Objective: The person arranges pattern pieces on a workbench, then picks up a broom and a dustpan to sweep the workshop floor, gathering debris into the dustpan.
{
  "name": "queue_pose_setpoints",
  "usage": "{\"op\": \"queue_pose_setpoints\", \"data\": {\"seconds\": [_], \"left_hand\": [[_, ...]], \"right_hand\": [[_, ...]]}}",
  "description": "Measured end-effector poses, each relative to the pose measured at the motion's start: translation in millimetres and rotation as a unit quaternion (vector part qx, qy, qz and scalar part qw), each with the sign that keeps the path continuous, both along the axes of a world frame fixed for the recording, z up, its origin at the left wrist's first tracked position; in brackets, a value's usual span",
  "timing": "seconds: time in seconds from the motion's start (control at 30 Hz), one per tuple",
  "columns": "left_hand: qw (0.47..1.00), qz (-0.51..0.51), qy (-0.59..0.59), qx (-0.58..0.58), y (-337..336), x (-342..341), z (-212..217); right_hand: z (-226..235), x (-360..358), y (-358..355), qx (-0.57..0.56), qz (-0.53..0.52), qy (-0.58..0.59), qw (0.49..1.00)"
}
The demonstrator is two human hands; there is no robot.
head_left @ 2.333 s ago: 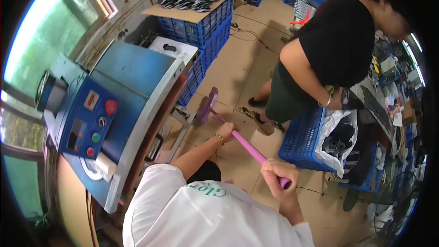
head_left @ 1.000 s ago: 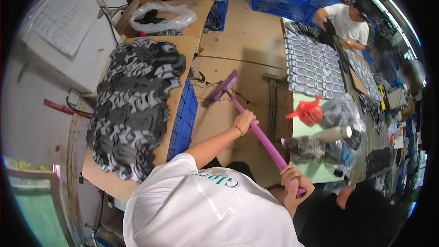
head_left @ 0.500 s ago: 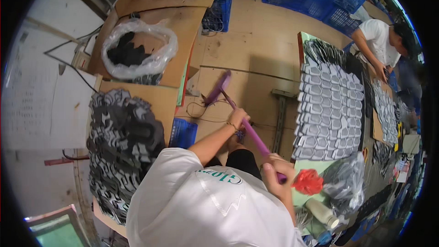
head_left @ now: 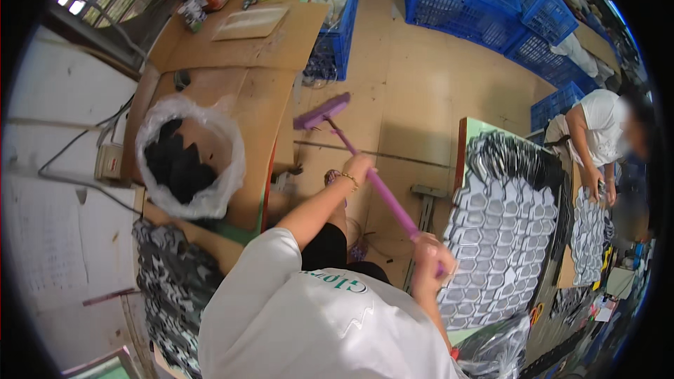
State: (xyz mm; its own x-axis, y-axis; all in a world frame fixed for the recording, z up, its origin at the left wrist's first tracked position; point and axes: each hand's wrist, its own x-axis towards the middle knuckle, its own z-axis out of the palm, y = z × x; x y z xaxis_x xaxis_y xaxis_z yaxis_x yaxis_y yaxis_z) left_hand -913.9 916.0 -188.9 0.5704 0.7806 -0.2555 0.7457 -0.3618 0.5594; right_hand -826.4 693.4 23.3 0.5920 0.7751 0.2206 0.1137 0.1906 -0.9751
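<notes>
A purple broom [head_left: 394, 205] slants away from me, with its wide bar-shaped head [head_left: 321, 111] at the far left end near the cardboard-covered table. My left hand [head_left: 359, 168], with a bracelet at the wrist, is closed around the middle of the handle. Nearer to me and farther right, my right hand [head_left: 429, 264] grips the handle close to its end. The broom head is over the tan floor; whether it touches the floor I cannot tell. One of my feet [head_left: 333, 177] shows below my left forearm.
On the left, a cardboard-covered table [head_left: 263, 91] holds a clear plastic bag [head_left: 235, 168] of black pieces. Stacked grey pieces [head_left: 502, 238] cover the right table. Blue crates [head_left: 456, 17] stand at the back. A person [head_left: 597, 123] works at far right.
I have moved forward along the aisle, and the view has shifted. The broom head now lies beyond the plastic bag, beside the far table end. Both hands still hold the handle.
</notes>
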Motion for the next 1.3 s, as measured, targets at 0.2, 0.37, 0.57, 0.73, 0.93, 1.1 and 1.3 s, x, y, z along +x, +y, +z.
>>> {"op": "queue_pose_setpoints", "data": {"seconds": [0.2, 0.37, 0.57, 0.73, 0.93, 1.1, 1.3], "left_hand": [[0.964, -0.194, 0.002, 0.182, 136.9, 15.3, -109.7], [0.88, -0.382, -0.278, 0.037, 117.6, 111.5, -46.5], [0.894, -0.396, -0.175, -0.111, 160.2, 203.9, 51.8], [0.916, -0.357, -0.181, -0.027, 302.1, 278.3, 43.8], [0.942, -0.26, 0.031, 0.209, 525.2, 343.7, -112.2], [0.863, -0.442, 0.21, 0.121, 553.3, 393.0, -138.6], [0.862, -0.474, -0.15, -0.1, 528.2, 407.4, -1.7]], "right_hand": [[-66.7, 0.6, 128.1, -0.096, 0.186, -0.1, 0.973], [66.5, 93.4, 180.2, -0.089, -0.006, -0.002, 0.996], [113.7, 125.6, 249.4, 0.039, -0.011, -0.096, 0.995], [66.5, 169.9, 319.5, 0.06, -0.144, -0.114, 0.981], [-99.8, 223.4, 486.3, -0.104, -0.1, -0.016, 0.989], [-90.1, 286.5, 541.0, -0.18, -0.136, -0.012, 0.974], [48.0, 375.4, 569.3, 0.014, -0.067, -0.011, 0.998]]}}
